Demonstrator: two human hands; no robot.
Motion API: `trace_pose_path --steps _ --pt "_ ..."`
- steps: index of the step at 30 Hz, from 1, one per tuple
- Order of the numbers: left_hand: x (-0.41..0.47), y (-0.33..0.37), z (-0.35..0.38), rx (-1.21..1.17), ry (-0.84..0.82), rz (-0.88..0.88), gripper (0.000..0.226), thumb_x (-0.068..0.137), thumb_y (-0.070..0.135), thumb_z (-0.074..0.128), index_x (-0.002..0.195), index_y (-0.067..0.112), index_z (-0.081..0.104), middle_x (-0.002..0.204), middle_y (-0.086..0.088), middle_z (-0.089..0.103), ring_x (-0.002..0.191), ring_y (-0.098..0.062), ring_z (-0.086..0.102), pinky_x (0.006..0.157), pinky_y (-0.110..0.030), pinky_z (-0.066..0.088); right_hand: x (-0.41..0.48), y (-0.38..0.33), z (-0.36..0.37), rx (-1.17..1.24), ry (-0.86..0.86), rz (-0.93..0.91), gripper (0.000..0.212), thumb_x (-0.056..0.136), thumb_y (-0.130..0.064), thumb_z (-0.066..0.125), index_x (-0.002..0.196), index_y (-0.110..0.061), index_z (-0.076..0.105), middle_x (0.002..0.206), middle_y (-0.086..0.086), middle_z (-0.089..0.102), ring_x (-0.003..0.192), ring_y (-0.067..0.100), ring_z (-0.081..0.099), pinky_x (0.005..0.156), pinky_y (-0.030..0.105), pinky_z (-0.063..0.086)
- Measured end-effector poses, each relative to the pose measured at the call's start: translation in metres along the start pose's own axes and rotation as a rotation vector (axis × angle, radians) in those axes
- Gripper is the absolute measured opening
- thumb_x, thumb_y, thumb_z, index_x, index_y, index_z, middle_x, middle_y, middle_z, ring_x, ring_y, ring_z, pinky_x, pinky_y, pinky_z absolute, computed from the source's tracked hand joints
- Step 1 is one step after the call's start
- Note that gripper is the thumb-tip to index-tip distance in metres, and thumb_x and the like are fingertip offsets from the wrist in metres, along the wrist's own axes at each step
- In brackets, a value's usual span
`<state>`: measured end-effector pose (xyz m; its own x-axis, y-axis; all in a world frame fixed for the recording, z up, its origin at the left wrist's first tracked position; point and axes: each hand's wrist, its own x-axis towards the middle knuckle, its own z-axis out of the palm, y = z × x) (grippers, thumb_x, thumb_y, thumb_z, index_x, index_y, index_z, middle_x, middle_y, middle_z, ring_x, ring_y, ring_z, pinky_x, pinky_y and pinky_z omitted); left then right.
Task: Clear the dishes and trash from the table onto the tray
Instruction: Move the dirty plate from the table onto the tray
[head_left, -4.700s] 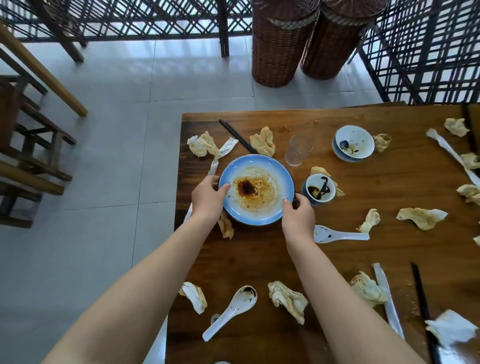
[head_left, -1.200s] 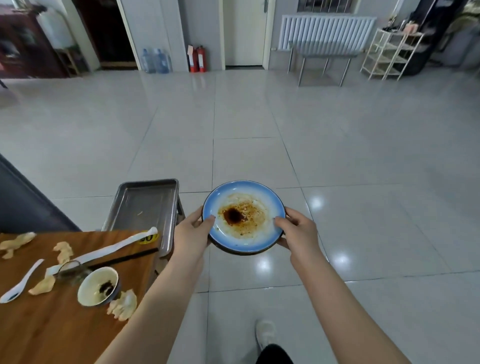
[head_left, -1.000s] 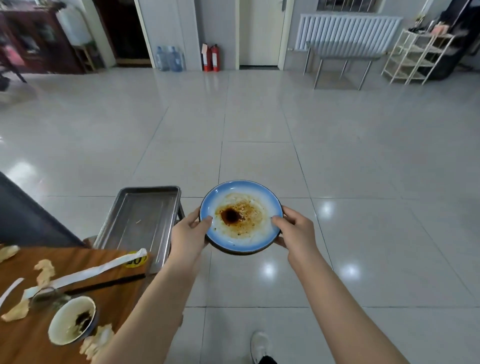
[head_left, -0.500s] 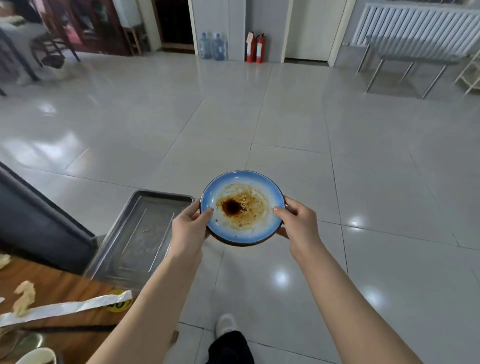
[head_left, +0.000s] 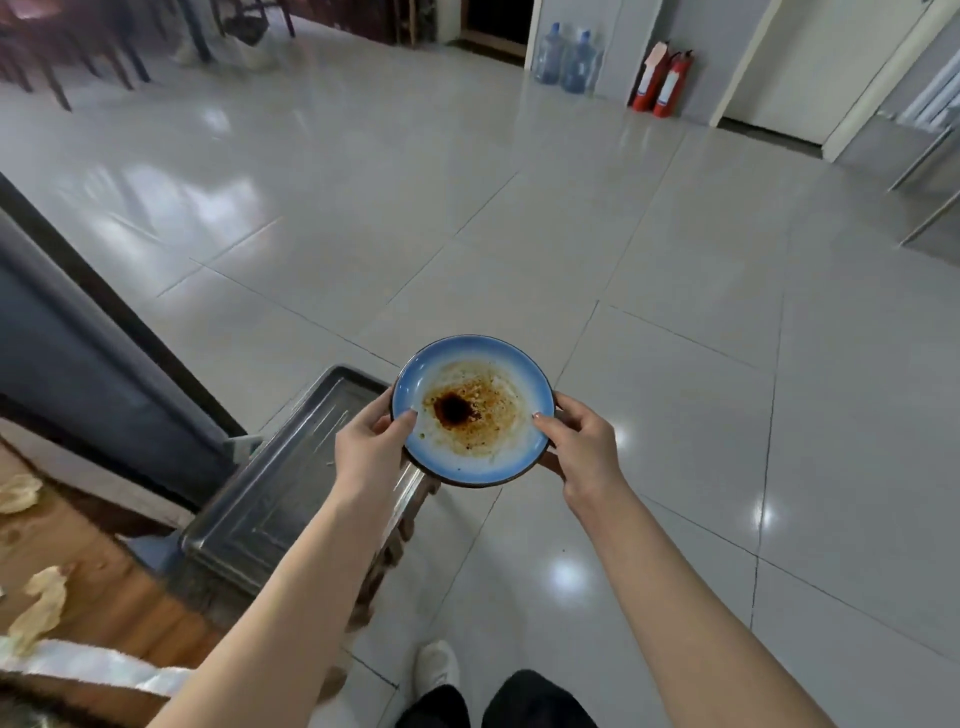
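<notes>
Holds a blue plate (head_left: 470, 460) level in the air, by its rim, with both hands. Grips the left edge with the left hand (head_left: 370, 449), thumb laid on the upper face, fingers curled underneath. Grips the right edge with the right hand (head_left: 584, 449) the same way, thumb tip on the rim, fingers below. In the plate's middle, a dark sauce stain (head_left: 456, 409) ringed by orange-brown smears.

Just left of and below the plate, a long shallow metal tray (head_left: 280, 483) with a raised rim. Plate's left edge overlapping the tray's far right corner in this view, most of the plate out over the floor (head_left: 675, 415); cannot tell the height above the tray. Left forearm crossing the tray's right edge.

At the bottom left, the corner of a wooden tabletop (head_left: 109, 587), near the tray's near end, with crumpled napkins (head_left: 39, 605) and a white paper strip (head_left: 93, 670) on it. Behind tray and tabletop, a dark slanted panel (head_left: 78, 374) closing off the left side.

Ahead and to the right, wide glossy pale tiles, open up to the far wall. There, two water bottles (head_left: 566, 57) and two red fire extinguishers (head_left: 657, 83) beside a doorway. At the bottom edge, a white shoe (head_left: 439, 670) on the tiles, right of the tray.
</notes>
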<state>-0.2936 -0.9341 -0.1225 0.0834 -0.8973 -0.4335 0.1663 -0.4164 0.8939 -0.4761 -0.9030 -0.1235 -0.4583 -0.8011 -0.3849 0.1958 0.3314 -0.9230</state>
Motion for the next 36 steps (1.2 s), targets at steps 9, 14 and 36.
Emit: trace_pose_path --steps 9,14,36 --pt "0.069 -0.006 -0.031 -0.126 0.325 -0.088 0.043 0.091 0.007 0.061 0.131 0.019 0.057 0.097 0.005 0.070 0.093 -0.013 0.066 0.086 -0.034 0.055 0.089 0.004 0.086 -0.167 -0.283 0.045 0.028 0.091 0.001 0.057 0.106 -0.023 0.058 0.086 -0.006 0.065 0.075 0.010 0.065 0.063 0.027 0.056" --pt "0.110 -0.025 -0.046 -0.202 0.540 -0.103 0.042 0.090 0.010 0.063 0.130 0.020 0.058 0.111 0.001 0.068 0.101 -0.015 0.064 0.094 -0.038 0.052 0.148 0.023 0.138 -0.271 -0.497 0.099 0.035 0.090 -0.001 0.060 0.123 -0.012 0.057 0.096 -0.003 0.065 0.091 0.019 0.066 0.079 0.037 0.058" --pt "0.247 -0.220 -0.119 -0.368 0.988 -0.368 0.039 0.088 0.008 0.066 0.125 0.022 0.063 0.115 0.007 0.066 0.113 -0.019 0.059 0.099 -0.044 0.049 0.277 0.234 0.272 -0.709 -0.806 0.227 0.033 0.088 -0.006 0.066 0.117 -0.020 0.061 0.103 -0.004 0.065 0.094 0.013 0.064 0.059 0.020 0.054"
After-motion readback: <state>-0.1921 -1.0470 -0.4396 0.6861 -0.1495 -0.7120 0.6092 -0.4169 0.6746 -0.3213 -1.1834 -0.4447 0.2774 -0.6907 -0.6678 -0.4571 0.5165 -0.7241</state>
